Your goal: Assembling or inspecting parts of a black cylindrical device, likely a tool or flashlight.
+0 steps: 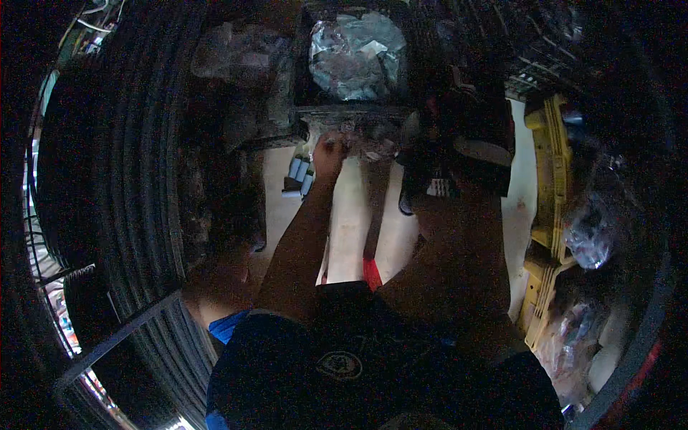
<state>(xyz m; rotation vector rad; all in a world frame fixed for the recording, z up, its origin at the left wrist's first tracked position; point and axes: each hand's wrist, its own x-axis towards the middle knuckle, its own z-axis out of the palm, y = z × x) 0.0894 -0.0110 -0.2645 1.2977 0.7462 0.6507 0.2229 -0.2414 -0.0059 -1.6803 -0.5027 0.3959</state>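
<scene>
My left forearm reaches forward, and my left hand (330, 153) is at the front of a dark crate (351, 109). Its fingers look curled in against crumpled clear plastic (376, 145) below the crate's rim. Whatever they grip is too dark to make out. Inside the crate above lies a bundle of clear plastic bags (357, 57). Deep shadow covers the right side, where a bare limb runs forward; I cannot make out my right hand there. Beside my left wrist, lower down, are several small pale-blue cylindrical pieces (299, 170).
Tall dark ribbed stacks (143, 165) stand close on my left. Another dim plastic bundle (240, 50) is at the far left. On the right are yellow crates (548, 172) and shiny plastic-wrapped items (591, 233). A pale floor (351, 215) shows below, with a red strip (371, 273).
</scene>
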